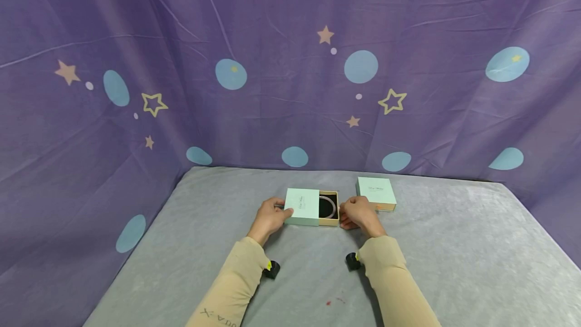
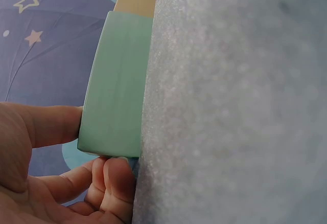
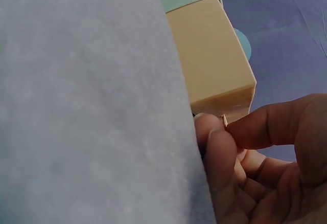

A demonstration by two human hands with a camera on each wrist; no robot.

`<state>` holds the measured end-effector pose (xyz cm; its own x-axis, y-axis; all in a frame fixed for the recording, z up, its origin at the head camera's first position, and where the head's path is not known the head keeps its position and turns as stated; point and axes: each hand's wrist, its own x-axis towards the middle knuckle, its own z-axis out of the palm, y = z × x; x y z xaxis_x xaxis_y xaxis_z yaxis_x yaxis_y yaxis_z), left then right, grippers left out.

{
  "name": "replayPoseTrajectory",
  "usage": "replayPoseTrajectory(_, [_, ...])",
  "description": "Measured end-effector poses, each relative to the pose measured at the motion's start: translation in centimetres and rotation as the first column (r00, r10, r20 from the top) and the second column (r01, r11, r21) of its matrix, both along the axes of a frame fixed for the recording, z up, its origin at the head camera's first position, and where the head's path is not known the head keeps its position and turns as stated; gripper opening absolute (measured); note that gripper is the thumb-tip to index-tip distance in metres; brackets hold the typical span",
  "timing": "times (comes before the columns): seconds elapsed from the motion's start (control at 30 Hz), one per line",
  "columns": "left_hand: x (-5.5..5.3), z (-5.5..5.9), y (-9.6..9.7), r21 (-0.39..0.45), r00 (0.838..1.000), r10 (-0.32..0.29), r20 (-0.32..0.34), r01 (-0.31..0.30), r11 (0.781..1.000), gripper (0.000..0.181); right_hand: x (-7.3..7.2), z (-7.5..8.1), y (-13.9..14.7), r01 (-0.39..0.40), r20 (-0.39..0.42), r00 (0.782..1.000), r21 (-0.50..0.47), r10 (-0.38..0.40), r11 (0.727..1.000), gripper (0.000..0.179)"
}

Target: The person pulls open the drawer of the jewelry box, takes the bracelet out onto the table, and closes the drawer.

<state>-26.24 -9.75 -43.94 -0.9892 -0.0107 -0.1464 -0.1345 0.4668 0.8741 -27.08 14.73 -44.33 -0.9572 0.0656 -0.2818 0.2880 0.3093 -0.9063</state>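
A mint-green jewelry box lies on the grey cloth, its sleeve [image 1: 301,207] on the left and its tan drawer [image 1: 329,222] partly slid out to the right. Inside the drawer, a pale bangle [image 1: 334,208] rests on black lining, its left edge hidden under the sleeve. My left hand [image 1: 269,218] grips the sleeve's left end, thumb on top and fingers curled against the end. At the drawer's right end, my right hand [image 1: 358,212] pinches a small pull tab [image 3: 225,120] between thumb and forefinger.
A second mint-green box [image 1: 376,189], closed, sits behind my right hand, with an orange-tan end facing me. The grey cloth [image 1: 454,246] covers the table. Behind it hangs a purple curtain [image 1: 281,24] with stars and blue dots. Small red marks show on the cloth near the front.
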Motion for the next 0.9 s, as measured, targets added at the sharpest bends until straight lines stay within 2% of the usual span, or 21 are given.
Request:
replayPoseTrajectory(0.47, [0.07,-0.02,-0.05,0.002,1.000,-0.009,0.019,0.009,1.000,0.041,0.04,-0.22,0.38,0.001,0.000,1.000,-0.013,-0.001,1.000,0.019])
replayPoseTrajectory(0.9, [-0.02,-0.24,0.00,-0.007,1.000,0.002,0.004,-0.002,1.000,0.043,0.20,-0.30,0.53,0.003,-0.009,1.000,-0.009,-0.003,1.000,0.018])
